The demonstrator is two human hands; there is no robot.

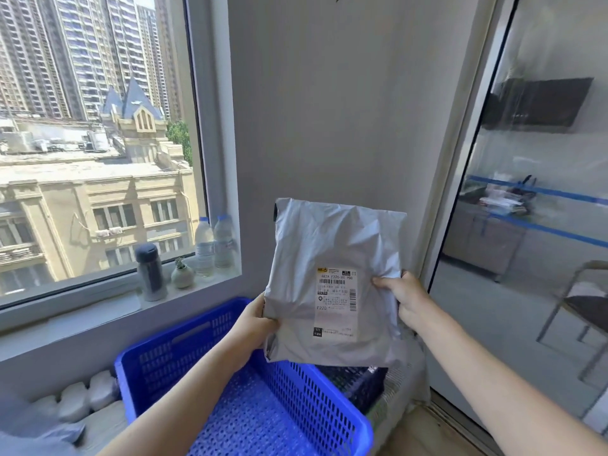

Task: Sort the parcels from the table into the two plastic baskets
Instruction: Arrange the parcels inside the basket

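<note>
Above the blue basket (158,366) | my left hand (255,319) and right hand (403,299) grip the grey parcel (332,284) upright, label facing me, probably to read where it goes.

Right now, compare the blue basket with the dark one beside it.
The blue basket is bright, in full view and holds nothing; the dark basket is almost black and mostly hidden behind the grey parcel, so its contents cannot be seen. Both have perforated walls.

Left hand (255,319): lower centre of frame, forearm bare, fingers curled, gripping. Right hand (403,299): centre right, forearm bare, thumb forward, pinching.
</note>
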